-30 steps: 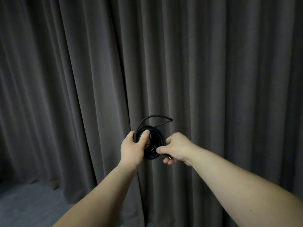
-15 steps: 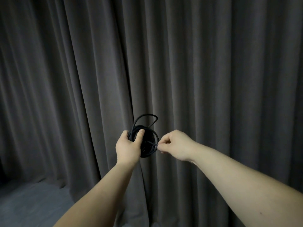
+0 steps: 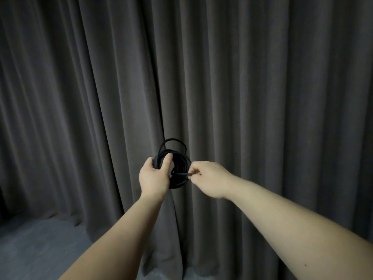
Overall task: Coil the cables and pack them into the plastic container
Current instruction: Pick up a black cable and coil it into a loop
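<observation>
A coiled black cable (image 3: 179, 164) is gripped by the left hand (image 3: 154, 178), its loose end pinched by the right hand (image 3: 210, 178). Grey pleated curtains (image 3: 262, 98) are hung behind, above grey flooring (image 3: 36, 249).

Left hand (image 3: 154, 177) gripping black coiled cable (image 3: 179, 168) at its left side, thumb across the loops, right hand (image 3: 210, 178) pinching the cable end (image 3: 182, 174) beside the coil, one loose loop above, grey pleated curtain (image 3: 262, 98) behind, grey floor (image 3: 40, 249) lower left
</observation>
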### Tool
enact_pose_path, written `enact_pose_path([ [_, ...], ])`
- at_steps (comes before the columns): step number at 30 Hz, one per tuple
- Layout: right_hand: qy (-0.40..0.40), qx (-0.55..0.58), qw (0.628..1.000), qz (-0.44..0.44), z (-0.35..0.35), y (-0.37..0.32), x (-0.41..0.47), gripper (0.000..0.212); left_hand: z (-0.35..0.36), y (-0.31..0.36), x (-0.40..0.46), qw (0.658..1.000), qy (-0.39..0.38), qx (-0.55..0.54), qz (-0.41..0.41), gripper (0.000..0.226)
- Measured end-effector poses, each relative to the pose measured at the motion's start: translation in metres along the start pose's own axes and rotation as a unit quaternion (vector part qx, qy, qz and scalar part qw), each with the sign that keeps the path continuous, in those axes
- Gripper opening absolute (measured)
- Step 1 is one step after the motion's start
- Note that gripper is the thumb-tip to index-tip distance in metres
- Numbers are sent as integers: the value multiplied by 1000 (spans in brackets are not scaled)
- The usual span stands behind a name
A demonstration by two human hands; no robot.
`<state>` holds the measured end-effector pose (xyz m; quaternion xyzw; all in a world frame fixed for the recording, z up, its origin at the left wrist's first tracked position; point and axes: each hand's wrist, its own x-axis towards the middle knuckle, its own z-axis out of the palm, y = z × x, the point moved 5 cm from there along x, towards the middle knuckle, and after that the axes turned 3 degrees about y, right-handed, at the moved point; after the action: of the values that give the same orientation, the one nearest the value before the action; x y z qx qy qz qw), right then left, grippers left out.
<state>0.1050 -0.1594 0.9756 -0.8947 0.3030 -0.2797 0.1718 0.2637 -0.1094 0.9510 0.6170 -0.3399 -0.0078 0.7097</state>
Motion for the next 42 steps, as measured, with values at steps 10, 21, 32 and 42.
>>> enact_pose_path([
  [10,-130,9,991,27,4,23,-6,12,-8,1,4,1000,14,-5,0,30],
  [21,5,145,989,5,-7,-11,0,22,-2,3,-3,1000,8,12,22,34],
  [32,-55,100,990,83,19,7,2,18,7,2,1,1000,-4,2,18,37],
  [42,-72,315,932,166,31,7,10,38,16,-2,7,1000,-16,-10,9,34],
])
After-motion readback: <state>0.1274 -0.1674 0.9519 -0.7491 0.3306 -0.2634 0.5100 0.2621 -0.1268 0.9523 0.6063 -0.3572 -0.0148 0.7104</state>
